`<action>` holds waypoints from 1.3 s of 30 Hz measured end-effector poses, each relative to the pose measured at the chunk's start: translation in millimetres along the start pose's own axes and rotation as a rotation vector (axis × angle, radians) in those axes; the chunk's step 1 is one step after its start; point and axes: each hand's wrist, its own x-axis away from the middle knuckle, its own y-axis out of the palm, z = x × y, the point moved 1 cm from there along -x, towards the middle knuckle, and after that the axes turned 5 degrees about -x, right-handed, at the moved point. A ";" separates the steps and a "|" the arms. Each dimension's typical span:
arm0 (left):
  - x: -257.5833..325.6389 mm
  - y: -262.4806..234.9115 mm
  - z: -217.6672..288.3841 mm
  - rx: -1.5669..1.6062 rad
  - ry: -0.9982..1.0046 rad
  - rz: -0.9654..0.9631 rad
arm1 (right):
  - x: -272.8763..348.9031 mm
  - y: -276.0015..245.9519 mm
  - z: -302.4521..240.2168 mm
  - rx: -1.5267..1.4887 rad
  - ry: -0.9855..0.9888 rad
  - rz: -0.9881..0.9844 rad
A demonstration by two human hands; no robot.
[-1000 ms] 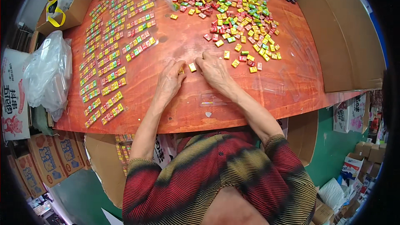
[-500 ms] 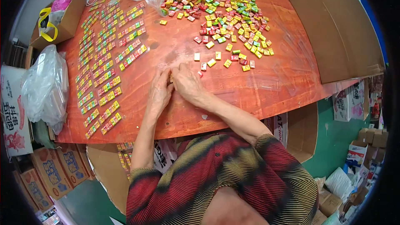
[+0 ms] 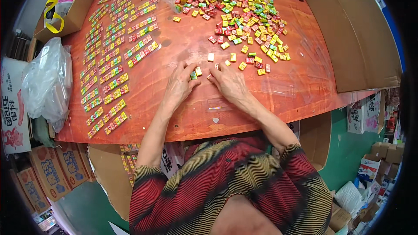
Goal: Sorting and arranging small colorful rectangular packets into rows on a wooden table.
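Observation:
My left hand rests on the table with thumb and fingers curled round a couple of small boxes, one of them a green and white box beside a yellow box. Across a short gap, my right hand has its fingertips bent down on a small red and white box. Another little box shows partly under its thumb. Loose yellow, red and green boxes lie just beyond both hands, including a pale box and a yellow box.
A big heap of small boxes covers the far middle. Slanting rows of boxes fill the table's left side. Clear plastic trays lie at the right, near a large cardboard box. A plastic bag hangs at the left edge.
My hands, close together before, have come apart, the right one moving rightward to the loose boxes. Small boxes now show at my left fingers. The whole view has shifted slightly.

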 end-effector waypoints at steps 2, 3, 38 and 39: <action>-3.1 1.2 1.5 -0.012 -0.014 0.002 | 1.6 10.3 -0.4 0.024 -0.001 0.038; -3.9 2.2 1.7 -0.014 -0.014 0.002 | 3.0 12.3 -0.7 0.023 -0.001 0.039; -7.4 36.7 39.8 -0.193 0.164 -0.028 | 9.5 -22.5 35.1 0.064 0.000 0.158; -8.4 37.5 40.6 -0.193 0.166 -0.029 | 9.0 -20.7 36.7 0.106 0.025 0.119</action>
